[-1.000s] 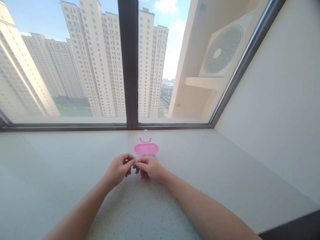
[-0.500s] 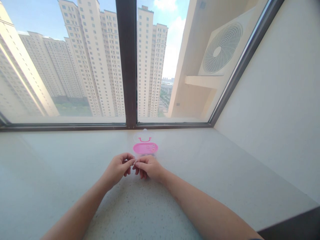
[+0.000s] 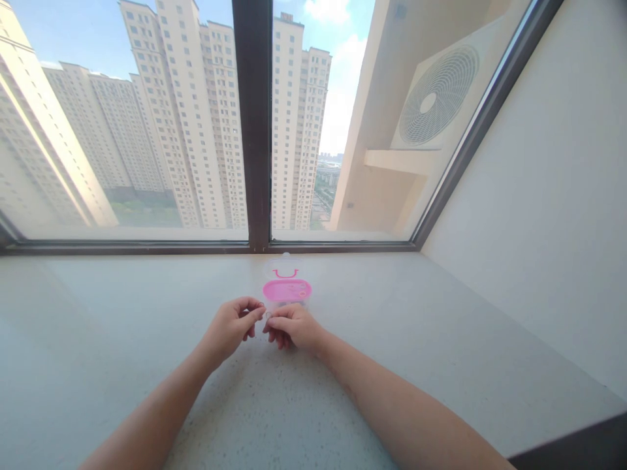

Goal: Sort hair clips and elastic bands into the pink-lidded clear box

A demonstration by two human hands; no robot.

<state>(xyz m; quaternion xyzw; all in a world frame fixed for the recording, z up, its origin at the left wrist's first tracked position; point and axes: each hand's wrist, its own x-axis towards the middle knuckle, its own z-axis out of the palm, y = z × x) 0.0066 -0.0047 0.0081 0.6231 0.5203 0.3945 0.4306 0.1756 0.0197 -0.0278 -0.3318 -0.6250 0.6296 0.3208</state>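
Observation:
Both hands meet low over a pale speckled sill (image 3: 235, 418), their fingertips a small gap apart. My left hand (image 3: 238, 321) is pinched; whatever is between its thumb and forefinger is too small to name. Thumb and forefinger of my right hand (image 3: 292, 325) pinch a tiny thin ring (image 3: 268, 314). Just beyond the right hand lies an oval pink tray (image 3: 281, 290) with small ring-like pieces at its right end. Behind that is a clear lid with a pink handle (image 3: 285, 274). Something partly hidden lies between the tray and my right hand.
A dark window frame (image 3: 252, 130) runs along the back of the sill and up the middle. Past the glass are tall buildings (image 3: 189, 117) and an air-conditioner unit (image 3: 435, 98). A white wall (image 3: 548, 196) rises on the right.
The fingertips of my two hands have drawn slightly apart, and the tiny ring now shows between them at my right fingertips. The whole view has shifted slightly.

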